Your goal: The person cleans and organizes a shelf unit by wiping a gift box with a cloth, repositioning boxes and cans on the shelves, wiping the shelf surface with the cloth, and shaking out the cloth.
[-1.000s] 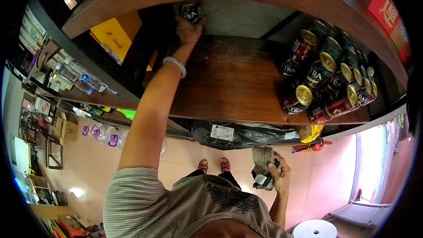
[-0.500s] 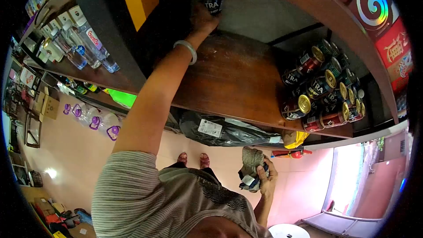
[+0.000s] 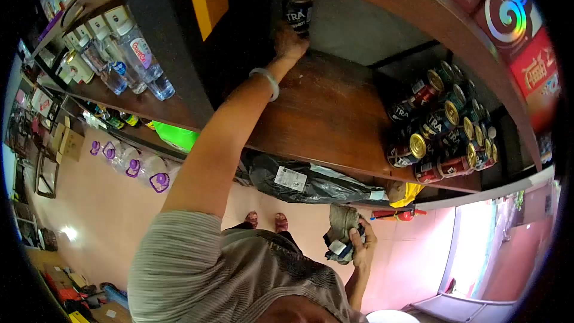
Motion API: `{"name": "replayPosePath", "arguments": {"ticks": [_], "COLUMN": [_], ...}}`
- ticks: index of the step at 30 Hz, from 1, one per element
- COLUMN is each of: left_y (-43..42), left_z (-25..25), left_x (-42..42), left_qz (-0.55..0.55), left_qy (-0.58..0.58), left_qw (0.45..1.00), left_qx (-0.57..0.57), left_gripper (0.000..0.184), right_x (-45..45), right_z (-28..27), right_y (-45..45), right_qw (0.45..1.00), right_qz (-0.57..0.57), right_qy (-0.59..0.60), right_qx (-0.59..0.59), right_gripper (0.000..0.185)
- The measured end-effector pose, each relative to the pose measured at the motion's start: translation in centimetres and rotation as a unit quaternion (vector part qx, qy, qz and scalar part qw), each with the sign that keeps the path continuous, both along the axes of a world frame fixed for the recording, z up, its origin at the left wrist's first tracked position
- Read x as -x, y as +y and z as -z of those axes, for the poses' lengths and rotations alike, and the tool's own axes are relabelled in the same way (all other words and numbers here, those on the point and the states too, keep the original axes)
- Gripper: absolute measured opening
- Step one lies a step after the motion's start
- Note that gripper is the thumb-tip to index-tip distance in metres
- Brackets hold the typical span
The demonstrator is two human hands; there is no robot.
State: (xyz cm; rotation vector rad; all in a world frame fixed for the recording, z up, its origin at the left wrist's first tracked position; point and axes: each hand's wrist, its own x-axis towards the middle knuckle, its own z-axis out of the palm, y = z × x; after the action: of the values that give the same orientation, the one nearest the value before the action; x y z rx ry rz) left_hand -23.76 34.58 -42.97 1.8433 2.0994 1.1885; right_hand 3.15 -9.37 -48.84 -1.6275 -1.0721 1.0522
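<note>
My left hand [image 3: 291,45], with a pale bangle at the wrist, reaches deep into the wooden shelf [image 3: 329,107]. Its fingers are closed around the lower part of a dark drink can [image 3: 298,12] lettered "TRA", upright near the back left corner. Whether the can's base touches the shelf is hidden by the hand. Lower right, below the shelf, my right hand [image 3: 363,244] grips a crumpled grey-green cloth [image 3: 344,221] with a dark patterned part and a white label. At the shelf's right end stand several drink cans [image 3: 439,121], black and red with gold tops.
Clear bottles [image 3: 140,54] line a shelf on the left. Large jugs with purple handles [image 3: 133,164] stand on the floor. A black plastic-wrapped package [image 3: 269,176] lies under the shelf board, near a yellow bag [image 3: 406,193] and a red fire extinguisher [image 3: 403,215]. Red boxes [image 3: 535,75] sit upper right.
The view has shifted slightly, so the shelf and its cans appear a little lower and further right. My left hand still grips the can at the back, and my right still holds the cloth.
</note>
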Motion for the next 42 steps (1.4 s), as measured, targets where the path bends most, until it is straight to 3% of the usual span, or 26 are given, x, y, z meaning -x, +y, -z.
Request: {"name": "replayPosePath", "arguments": {"ticks": [1,3,4,7,11,17,25,28,31,32,36,39,42], "left_y": [-1.2,-3.4,-3.8,-9.6,-14.1,-19.3,-19.3,-18.8,-18.7,-18.9,-19.3,-19.4,-17.1], "left_z": [-0.7,-2.2,-3.0,-4.7,-3.0,-3.1,-2.3,-1.8,-0.9,-1.8,-1.4,-2.3,-2.9], "left_x": [-0.7,-1.1,-1.9,-5.2,-9.0,-14.2,-16.2,-16.4,-16.1,-15.4,-15.2,-12.6,-9.7], "left_qz": [0.003,0.079,0.094,0.111,0.252,0.307,0.405,0.407,0.408,0.425,0.419,0.43,0.303], "left_qy": [0.033,-0.078,-0.19,-0.073,-0.15,-0.161,-0.145,-0.133,-0.131,-0.15,-0.156,-0.156,-0.103], "left_qw": [0.999,0.993,0.967,0.991,0.955,0.934,0.901,0.898,0.902,0.882,0.888,0.881,0.943], "left_qx": [-0.016,0.045,0.138,-0.013,-0.033,0.083,0.064,0.099,0.057,0.136,0.109,0.124,0.091], "left_gripper": [0.076,0.074,0.072,0.072,0.069,0.071,0.081,0.086,0.093,0.097,0.1,0.097,0.057], "right_x": [-0.2,-0.5,-0.2,0.0,-0.1,-1.6,-2.8,-2.6,-2.0,-1.6,-0.1,1.6,3.4], "right_z": [0.3,1.3,0.8,0.1,1.0,0.7,-0.4,-0.6,-1.1,-1.6,-2.3,-3.2,-3.0], "right_y": [0.2,0.1,0.2,0.9,1.0,0.4,0.9,1.9,2.9,3.3,3.5,2.7,1.6], "right_qw": [0.999,0.997,0.997,0.997,0.996,0.997,0.997,0.995,0.991,0.989,0.986,0.991,0.997], "right_qz": [-0.013,-0.018,-0.03,-0.043,-0.057,-0.044,-0.072,-0.095,-0.131,-0.142,-0.159,-0.126,-0.061], "right_qy": [-0.024,-0.071,-0.067,-0.048,-0.027,-0.03,0.012,0.027,0.031,0.02,0.005,-0.01,0.042], "right_qx": [-0.016,-0.039,-0.037,-0.03,-0.057,-0.048,-0.014,-0.02,-0.023,-0.021,-0.042,-0.051,-0.018], "right_gripper": [0.04,0.04,0.039,0.038,0.037,0.035,0.038,0.038,0.038,0.039,0.036,0.035,0.034]}}
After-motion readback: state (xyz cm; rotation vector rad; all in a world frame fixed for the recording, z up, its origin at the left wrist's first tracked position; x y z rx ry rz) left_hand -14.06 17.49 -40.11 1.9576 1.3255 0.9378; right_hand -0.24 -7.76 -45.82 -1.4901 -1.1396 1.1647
